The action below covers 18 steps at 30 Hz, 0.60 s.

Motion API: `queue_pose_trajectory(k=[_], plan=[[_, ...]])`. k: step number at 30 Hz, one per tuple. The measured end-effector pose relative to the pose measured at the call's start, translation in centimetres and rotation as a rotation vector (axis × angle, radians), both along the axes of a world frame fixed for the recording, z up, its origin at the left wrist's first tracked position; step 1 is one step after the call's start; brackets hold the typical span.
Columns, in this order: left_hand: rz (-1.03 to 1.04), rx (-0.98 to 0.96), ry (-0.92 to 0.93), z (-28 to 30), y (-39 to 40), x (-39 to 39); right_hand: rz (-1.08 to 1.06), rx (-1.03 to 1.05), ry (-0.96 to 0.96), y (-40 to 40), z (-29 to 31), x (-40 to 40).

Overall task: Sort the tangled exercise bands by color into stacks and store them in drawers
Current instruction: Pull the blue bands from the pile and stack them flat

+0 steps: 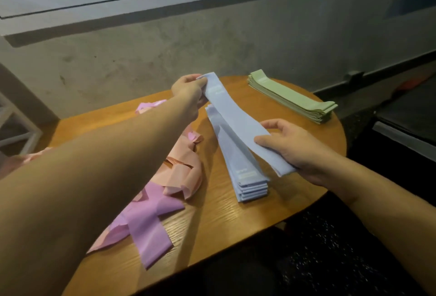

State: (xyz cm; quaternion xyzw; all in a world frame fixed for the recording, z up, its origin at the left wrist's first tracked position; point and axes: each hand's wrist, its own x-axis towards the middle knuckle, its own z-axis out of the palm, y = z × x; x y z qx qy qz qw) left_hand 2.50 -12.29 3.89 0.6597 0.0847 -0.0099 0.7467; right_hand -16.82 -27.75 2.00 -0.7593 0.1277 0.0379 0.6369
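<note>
While the left arm stretches long across the table, we start at the left edge, where a white frame stands against the grey wall. Next comes the tangle: purple bands sprawl loose at the near left of the tabletop, crossing one another, with peach bands crumpled on top of and beside them, and a bit more pink showing just past the forearm. Moving in, the left hand is up at the far side, fingers and thumb pinched on the far end of a blue band. That band runs taut and flat through the air, slanting toward the near right. Under it lies the blue stack, neatly squared, long side running away from the viewer, its near end showing several layered edges; the held band hangs over the stack and angles a little off its line. Over to the right hand: thumb on top, fingers curled beneath, gripping the band's near end just beside the stack. Farther right and back, well apart from all this, the green stack sits tidy near the table's far right rim. Beyond the rim, dark floor.
</note>
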Motion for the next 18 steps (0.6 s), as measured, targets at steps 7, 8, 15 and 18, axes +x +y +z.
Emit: queue_pose_trajectory(k=[7, 8, 15, 18], plan=[[-0.053, 0.352, -0.105, -2.1, -0.7, 3.6, 0.163, -0.104, 0.029, 0.6, -1.7, 1.1], [-0.088, 0.406, -0.111, -2.7, -0.7, 3.9, 0.182, -0.145, 0.036, 0.6, -2.1, 1.4], [-0.232, 0.717, -0.134, -7.0, -0.6, 5.6, 0.295, -0.603, 0.062, -0.5, -4.0, 2.1], [-0.300, 0.775, -0.085, -7.3, 0.0, 6.3, 0.272, -0.680, 0.138, -1.0, -4.3, 2.1]])
